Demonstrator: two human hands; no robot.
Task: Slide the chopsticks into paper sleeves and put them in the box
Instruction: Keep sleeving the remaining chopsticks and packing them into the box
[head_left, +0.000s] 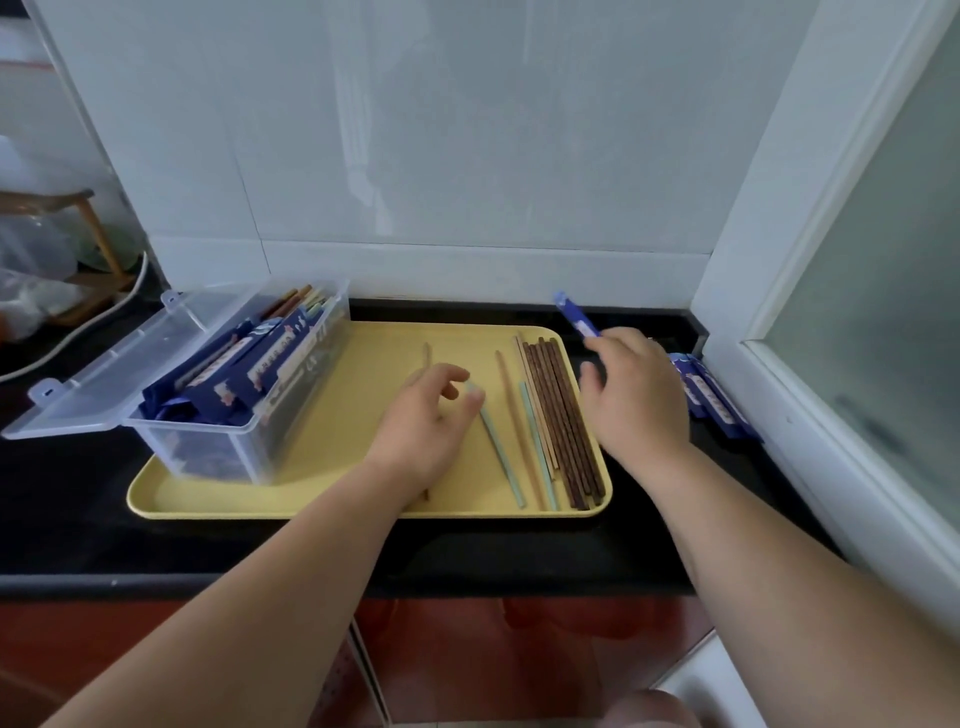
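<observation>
Black counter (78, 519), seen from its near edge. A yellow rectangular tray (332, 467) lies along this edge.

Left hand (423, 426): over the middle of the tray, fingers curled. It lies across one brown chopstick (427, 353), which shows beyond and before it. Its fingertips are at the far end of a pale green chopstick. Whether its grip has closed on either stick cannot be told.

Loose sticks on the right half of the tray:
- two pale green chopsticks (501, 457);
- at least two light wooden chopsticks (511, 415);
- a tight bundle of dark brown chopsticks (563, 415) by the right rim, too close-packed to count.

Right hand (641, 400): over the tray's right rim, its grip clamped on one blue paper sleeve (574, 314) that points toward the counter's far edge.

One clear plastic box (208, 452) stands on the tray's left end, its hinged lid (104, 374) folded open to the left. It is filled with blue-sleeved chopsticks (244, 374), bare tips at the far end.

A stack of blue paper sleeves (714, 402) lies at the counter's right edge, off the tray. A white tiled wall (467, 156) stands behind.
</observation>
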